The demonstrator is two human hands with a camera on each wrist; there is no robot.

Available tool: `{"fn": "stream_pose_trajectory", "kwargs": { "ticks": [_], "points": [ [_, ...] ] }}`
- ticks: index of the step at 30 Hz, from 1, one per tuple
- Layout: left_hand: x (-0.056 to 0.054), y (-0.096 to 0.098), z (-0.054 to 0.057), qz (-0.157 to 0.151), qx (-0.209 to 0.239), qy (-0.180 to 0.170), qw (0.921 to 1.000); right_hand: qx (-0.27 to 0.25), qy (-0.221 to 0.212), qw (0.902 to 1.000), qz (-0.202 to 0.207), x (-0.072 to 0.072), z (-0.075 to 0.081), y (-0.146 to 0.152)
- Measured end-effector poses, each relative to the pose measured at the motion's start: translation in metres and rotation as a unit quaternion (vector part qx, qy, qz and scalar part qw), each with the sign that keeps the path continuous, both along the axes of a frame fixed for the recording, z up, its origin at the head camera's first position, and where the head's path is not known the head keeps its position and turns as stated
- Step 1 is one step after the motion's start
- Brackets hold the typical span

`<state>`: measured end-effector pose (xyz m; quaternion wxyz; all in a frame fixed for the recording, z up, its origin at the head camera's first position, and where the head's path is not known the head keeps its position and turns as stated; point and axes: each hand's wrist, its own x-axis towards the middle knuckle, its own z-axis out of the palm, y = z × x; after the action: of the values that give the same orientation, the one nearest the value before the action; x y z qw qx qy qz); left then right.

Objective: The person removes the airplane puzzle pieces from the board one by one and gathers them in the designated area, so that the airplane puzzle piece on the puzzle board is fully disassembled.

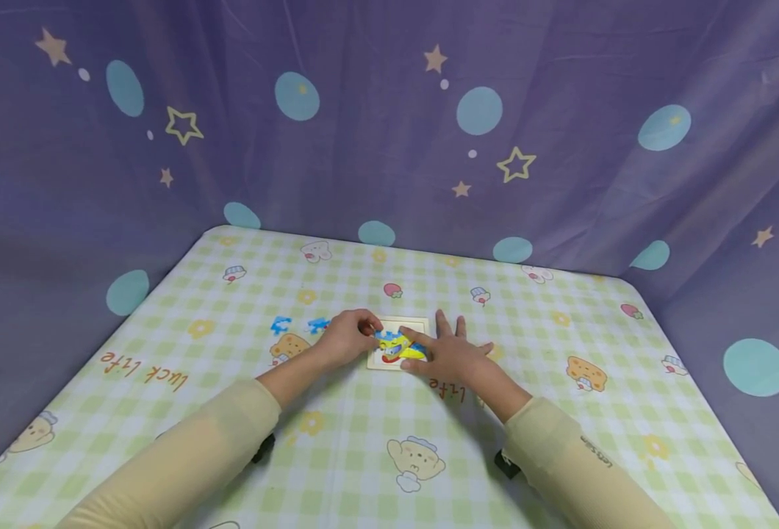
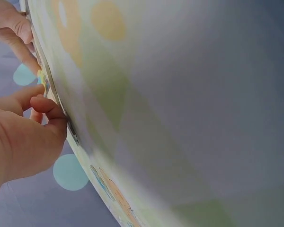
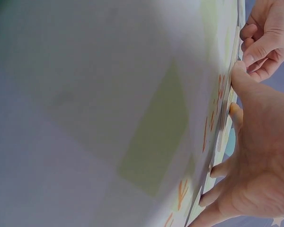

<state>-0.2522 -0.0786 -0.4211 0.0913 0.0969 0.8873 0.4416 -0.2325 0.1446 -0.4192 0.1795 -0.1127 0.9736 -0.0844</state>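
Note:
A small wooden jigsaw board [image 1: 419,321] with a pale frame lies on the table in the head view, holding a yellow, blue and red picture [image 1: 390,347]. At its left side my left hand [image 1: 346,339] has its fingers curled, thumb and forefinger pinching a puzzle piece [image 2: 40,75] at the picture's edge; the fingers hide much of that piece. My right hand [image 1: 456,358] is spread over the right side, its forefinger and thumb touching the picture and frame. Left of the left hand lie two loose blue puzzle pieces [image 1: 281,325], the nearer one [image 1: 317,325] close to the knuckles.
A green and white checked tablecloth [image 1: 336,470] with printed cartoons and lettering covers the table. Purple curtain [image 1: 389,147] with stars and blue dots hangs behind and around it. Dark wrist devices [image 1: 507,464] show beneath the sleeves.

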Motion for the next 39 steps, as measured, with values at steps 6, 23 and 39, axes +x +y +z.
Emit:
{"fn": "stream_pose_trajectory", "kwargs": {
  "ticks": [6, 23, 39],
  "points": [
    [-0.0004, 0.0001, 0.0000, -0.001, 0.004, 0.010, 0.9999, 0.000, -0.002, 1.0000, 0.000, 0.0002, 0.0010, -0.0003],
    [-0.0002, 0.0032, -0.0024, 0.040, 0.072, -0.046, 0.9956, -0.006, -0.002, 1.0000, -0.003, 0.0003, -0.0004, 0.0008],
    [-0.0010, 0.0028, -0.0045, 0.066, 0.125, -0.072, 0.9874, -0.011, -0.004, 0.9999, -0.004, -0.0006, -0.0013, 0.0005]
  ]
}}
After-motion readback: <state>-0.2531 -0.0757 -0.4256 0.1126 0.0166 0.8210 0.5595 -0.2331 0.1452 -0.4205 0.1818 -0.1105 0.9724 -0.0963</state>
